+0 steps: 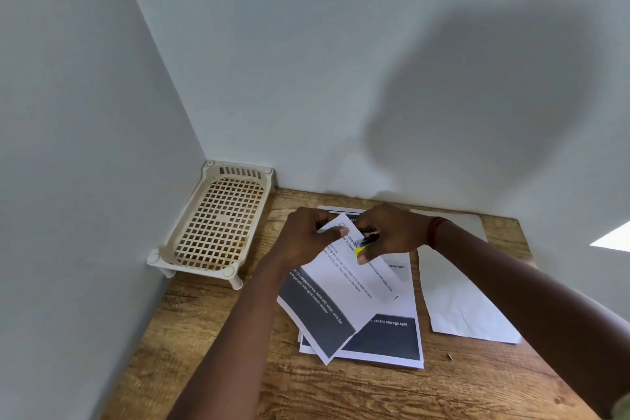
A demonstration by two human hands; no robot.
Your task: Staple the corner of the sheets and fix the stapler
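My left hand (pixel 308 237) pinches the top corner of a tilted printed sheet (pixel 335 293) lifted above a stack of printed papers (pixel 385 339). The sheet carries black text and a dark grey band. My right hand (pixel 392 232) grips a small black and yellow stapler (pixel 365 244) clamped over that same corner. Both hands meet over the far middle of the wooden table (pixel 306 389). The stapler is mostly hidden by my fingers.
A cream perforated plastic tray (pixel 218 218) on short legs stands in the left corner against the walls. A blank white sheet (pixel 456 297) lies right of the stack. Grey walls close the table at the left and back.
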